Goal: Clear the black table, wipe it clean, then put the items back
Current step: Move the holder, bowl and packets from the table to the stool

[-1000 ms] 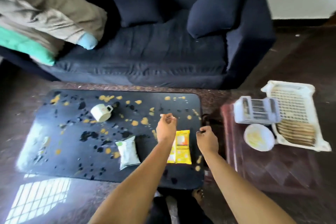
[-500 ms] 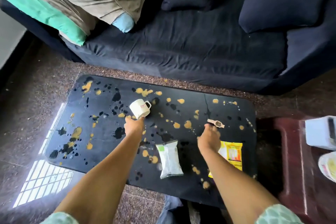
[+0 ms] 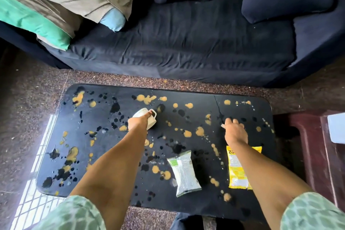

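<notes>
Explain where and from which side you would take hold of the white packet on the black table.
Pinch the white packet across its narrow width from above, thumb on one long edge, fingers on the other. It lies flat on the black table, puffed in the middle, and both long edges are free, the yellow packet lying well apart.

**user1:** black table (image 3: 112, 145) is looking smooth & semi-matt imo, splats (image 3: 200, 131) are sitting dull on it. mug (image 3: 141, 113) is shining like glazed ceramic?

**user2:** yep. white packet (image 3: 183, 172) & yellow packet (image 3: 238, 173) are looking like crinkly plastic film, catching light a bit. sofa (image 3: 186, 46) is showing matt creased cloth, floor (image 3: 28, 102) is gleaming like polished speckled stone. sleeves (image 3: 313, 211) are looking like soft printed cloth. tiny item (image 3: 222, 126) is glinting like metal, too small 2 tell tho.
</notes>
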Demonstrator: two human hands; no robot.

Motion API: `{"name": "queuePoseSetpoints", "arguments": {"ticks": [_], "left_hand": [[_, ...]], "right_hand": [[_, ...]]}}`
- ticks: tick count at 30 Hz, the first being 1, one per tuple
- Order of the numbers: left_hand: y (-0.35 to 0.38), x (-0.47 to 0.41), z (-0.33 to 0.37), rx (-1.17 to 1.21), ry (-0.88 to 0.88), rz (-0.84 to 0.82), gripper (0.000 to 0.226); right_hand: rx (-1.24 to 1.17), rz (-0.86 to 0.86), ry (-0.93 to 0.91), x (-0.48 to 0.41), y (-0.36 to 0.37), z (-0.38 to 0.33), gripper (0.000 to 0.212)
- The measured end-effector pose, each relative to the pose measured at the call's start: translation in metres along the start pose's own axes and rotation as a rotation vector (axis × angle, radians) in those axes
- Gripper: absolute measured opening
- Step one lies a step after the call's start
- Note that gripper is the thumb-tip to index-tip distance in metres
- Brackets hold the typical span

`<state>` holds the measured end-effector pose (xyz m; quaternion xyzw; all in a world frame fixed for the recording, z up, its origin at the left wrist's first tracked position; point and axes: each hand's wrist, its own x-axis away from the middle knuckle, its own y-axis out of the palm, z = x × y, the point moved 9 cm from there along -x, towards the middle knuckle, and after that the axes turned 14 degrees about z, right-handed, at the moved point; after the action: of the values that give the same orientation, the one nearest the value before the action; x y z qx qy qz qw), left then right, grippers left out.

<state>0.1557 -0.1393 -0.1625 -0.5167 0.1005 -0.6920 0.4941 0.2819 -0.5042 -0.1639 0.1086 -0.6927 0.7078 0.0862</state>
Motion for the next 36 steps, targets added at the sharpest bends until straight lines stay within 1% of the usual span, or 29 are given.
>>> {"name": "queuePoseSetpoints", "arguments": {"ticks": [3, 5, 8, 10, 13, 16, 18, 23, 26, 29, 32, 36], "left_hand": [[-0.008, 0.013, 0.003, -0.051, 0.074, 0.003, 0.075], [-0.013, 0.028, 0.008, -0.095, 0.201, 0.019, 0.073], [-0.013, 0.066, 0.015, -0.050, 0.390, -0.044, 0.069], [-0.008, 0.100, 0.011, 0.017, 0.483, -0.133, 0.071], [-0.001, 0.154, -0.002, 0.033, 0.634, -0.257, 0.070], [0.016, 0.211, -0.025, 0.012, 0.747, -0.386, 0.068], [0.032, 0.252, -0.042, -0.030, 0.826, -0.460, 0.070], [0.077, 0.351, -0.089, -0.165, 1.024, -0.589, 0.069], [0.111, 0.413, -0.123, -0.219, 1.120, -0.708, 0.068], [0.150, 0.481, -0.157, -0.258, 1.222, -0.822, 0.067], [0.189, 0.531, -0.175, -0.368, 1.312, -0.889, 0.070], [0.245, 0.569, -0.188, -0.549, 1.412, -0.996, 0.077]], "right_hand": [[-0.053, 0.004, 0.037, 0.001, -0.003, 0.006, 0.032], [-0.099, -0.005, 0.053, 0.004, -0.007, 0.007, 0.034], [-0.219, 0.007, 0.086, 0.013, -0.017, 0.006, 0.034], [-0.388, 0.049, 0.128, 0.024, -0.026, 0.012, 0.029], [-0.690, 0.102, 0.186, 0.050, -0.041, 0.029, 0.021], [-0.972, 0.080, 0.239, 0.078, -0.054, 0.061, 0.020], [-1.092, 0.061, 0.299, 0.097, -0.060, 0.097, 0.019], [-1.173, 0.036, 0.362, 0.133, -0.071, 0.200, 0.019], [-1.178, 0.048, 0.360, 0.151, -0.079, 0.269, 0.020], [-1.182, 0.055, 0.407, 0.172, -0.082, 0.345, 0.020], [-1.180, -0.025, 0.441, 0.189, -0.071, 0.400, 0.026], [-1.210, -0.105, 0.472, 0.197, -0.055, 0.445, 0.032]]}}
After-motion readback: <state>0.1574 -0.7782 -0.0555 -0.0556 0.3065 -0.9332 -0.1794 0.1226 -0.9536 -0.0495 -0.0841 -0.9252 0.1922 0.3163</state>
